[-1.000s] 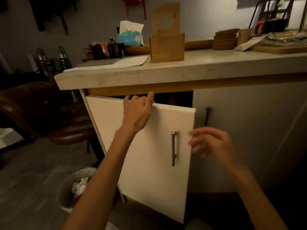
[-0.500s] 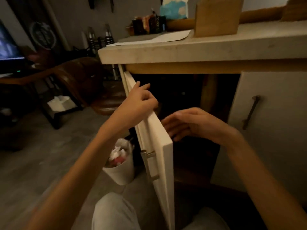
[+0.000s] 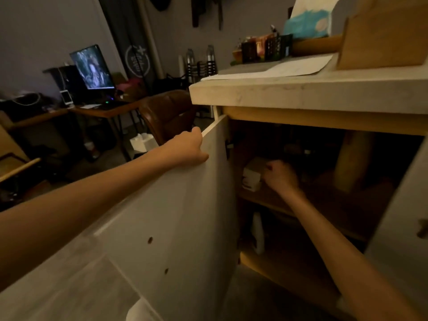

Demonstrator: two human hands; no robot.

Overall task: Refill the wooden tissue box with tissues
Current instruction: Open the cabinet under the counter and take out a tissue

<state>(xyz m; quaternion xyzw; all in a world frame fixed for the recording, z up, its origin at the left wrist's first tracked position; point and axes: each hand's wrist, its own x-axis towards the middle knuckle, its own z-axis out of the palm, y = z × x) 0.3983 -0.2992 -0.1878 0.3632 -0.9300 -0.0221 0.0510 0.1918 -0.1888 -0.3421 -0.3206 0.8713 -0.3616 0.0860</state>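
Now left hand (image 3: 187,148) fingers grip the cabinet door (image 3: 185,216) by its top; right hand (image 3: 281,176) is at a pale pack (image 3: 251,179), grip unclear. On the dark shelf (image 3: 324,205) the pack may slip or topple.

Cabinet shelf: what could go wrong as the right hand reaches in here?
The interior is dark and blurred, so the right hand may grab the wrong item; the pale box by it is not clearly tissues. If the left hand lets go, the cabinet door might swing onto the arm.

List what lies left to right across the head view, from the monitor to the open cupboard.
Monitor, brown chair, left hand gripping the cabinet door, white pack, right hand, wooden tissue box.
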